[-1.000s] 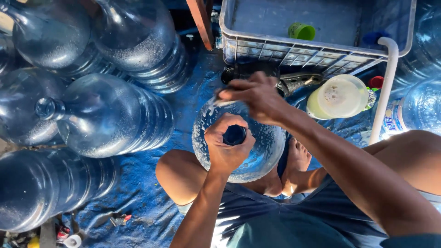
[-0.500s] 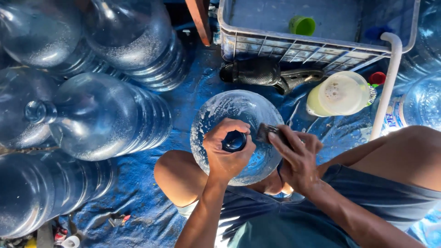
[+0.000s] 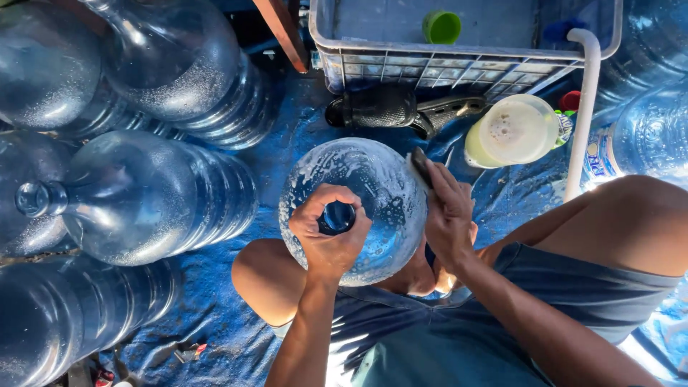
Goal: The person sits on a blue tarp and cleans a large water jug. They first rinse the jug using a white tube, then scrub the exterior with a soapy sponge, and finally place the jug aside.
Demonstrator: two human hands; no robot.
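1. Head view, looking straight down. A large clear water jug (image 3: 358,208) stands upright between the person's knees at frame centre, on a blue tarp (image 3: 287,150). Its shoulder is covered with white suds and droplets.
2. Left hand (image 3: 328,233): curled round the jug's neck, fingers and thumb closed about it. The dark blue mouth of the neck shows inside the ring of the fingers. Grip is firm, not spread.
3. Right hand (image 3: 448,215): at 3 o'clock of the neck, fingers held together and pressed flat on a dark scrubbing pad (image 3: 420,166). The pad lies against the jug's shoulder at about 1 o'clock of the neck. The thumb is hidden, so I cannot tell how it lies.
4. At 12 o'clock of the jug, on the tarp: a dark sandal (image 3: 380,107), lying just below a white plastic crate (image 3: 459,61).
5. Inside the crate, a green cap (image 3: 441,26).
6. At 2 o'clock of the jug: a pale tub (image 3: 512,131) holding foamy yellowish liquid, near the right hand but apart from it. A white pipe (image 3: 582,107) runs down just beside the tub.
7. From 9 to 11 o'clock: several empty jugs lying on their sides, stacked. The nearest lying jug (image 3: 143,197) points its neck toward 9 o'clock and sits just beside the left knee, apart from the upright jug.
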